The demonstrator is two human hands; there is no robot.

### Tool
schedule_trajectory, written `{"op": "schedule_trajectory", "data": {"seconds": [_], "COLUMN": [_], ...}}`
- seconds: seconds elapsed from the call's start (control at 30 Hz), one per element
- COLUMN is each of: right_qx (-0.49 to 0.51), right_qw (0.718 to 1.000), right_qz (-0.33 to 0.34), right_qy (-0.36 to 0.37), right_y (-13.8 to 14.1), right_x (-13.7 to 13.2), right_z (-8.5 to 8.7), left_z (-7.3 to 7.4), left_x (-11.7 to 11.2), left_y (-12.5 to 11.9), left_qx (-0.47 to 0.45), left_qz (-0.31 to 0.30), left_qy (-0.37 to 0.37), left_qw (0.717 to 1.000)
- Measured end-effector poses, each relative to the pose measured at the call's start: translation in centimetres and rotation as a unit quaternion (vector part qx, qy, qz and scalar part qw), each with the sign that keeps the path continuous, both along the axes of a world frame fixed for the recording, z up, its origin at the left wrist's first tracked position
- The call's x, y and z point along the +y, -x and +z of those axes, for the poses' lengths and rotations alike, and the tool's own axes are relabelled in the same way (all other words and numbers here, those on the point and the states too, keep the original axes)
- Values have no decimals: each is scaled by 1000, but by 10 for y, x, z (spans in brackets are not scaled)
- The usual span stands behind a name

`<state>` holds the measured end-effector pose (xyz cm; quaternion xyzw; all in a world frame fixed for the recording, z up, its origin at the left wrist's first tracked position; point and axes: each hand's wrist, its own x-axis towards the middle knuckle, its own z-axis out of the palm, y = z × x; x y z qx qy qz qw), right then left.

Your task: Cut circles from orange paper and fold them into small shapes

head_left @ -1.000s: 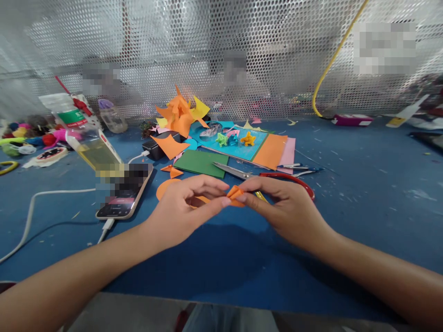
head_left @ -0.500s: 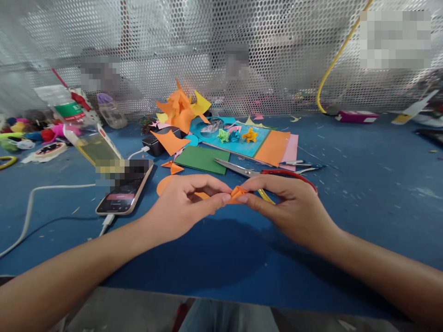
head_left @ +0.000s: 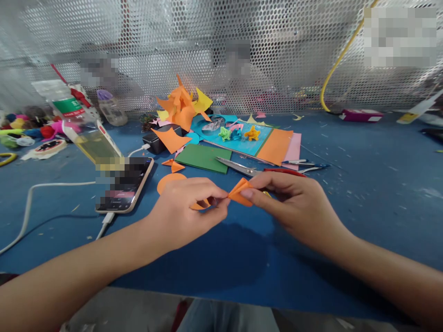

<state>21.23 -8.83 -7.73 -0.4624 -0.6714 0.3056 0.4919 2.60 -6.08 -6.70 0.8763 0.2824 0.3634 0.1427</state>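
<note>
A small folded piece of orange paper (head_left: pixel 241 193) is held above the blue table, between my two hands. My left hand (head_left: pixel 188 207) pinches its pointed left end with thumb and forefinger. The wider right side is gripped by my right hand (head_left: pixel 294 196), the thumb lying on its front. Behind my right hand lie scissors (head_left: pixel 242 168), blades pointing left, their red handle partly hidden. An orange paper circle (head_left: pixel 169 182) shows beyond my left hand, with small folded orange pieces (head_left: pixel 173 165) farther back.
Green paper sheets (head_left: pixel 203 157) lie behind the hands. Small paper stars (head_left: pixel 252 133) sit on a blue packet (head_left: pixel 245 143). Orange scraps (head_left: pixel 180 108) are heaped at the back. To the left, a phone (head_left: pixel 126 186) with a cable leans near a bottle (head_left: pixel 79 120). Pens (head_left: pixel 306 164) lie right.
The orange paper has gone from mostly covered by fingertips to spread out in a fan shape. My left fingers have shifted to its narrow end, and the view has moved slightly.
</note>
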Motion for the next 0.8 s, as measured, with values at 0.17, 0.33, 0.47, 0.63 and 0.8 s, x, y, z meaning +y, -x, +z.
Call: {"op": "schedule_trajectory", "data": {"seconds": [0.17,0.33,0.47,0.63,0.8], "right_qx": [0,-33,-216,-392,-328], "right_qw": [1000,999,950,842,887], "right_qz": [22,27,-22,-8,42], "right_qy": [14,-3,-225,-371,-322], "right_y": [1,-1,-7,-15,-13], "right_x": [-3,0,1,-4,-5], "right_z": [-2,-8,-11,-6,-4], "left_z": [2,8,10,9,5], "left_x": [0,2,6,10,8], "left_y": [1,-1,-2,0,2], "left_qx": [40,23,-78,-81,6], "left_qz": [2,15,13,-40,-16], "left_qy": [36,291,450,554,459], "left_qw": [999,956,889,827,888]}}
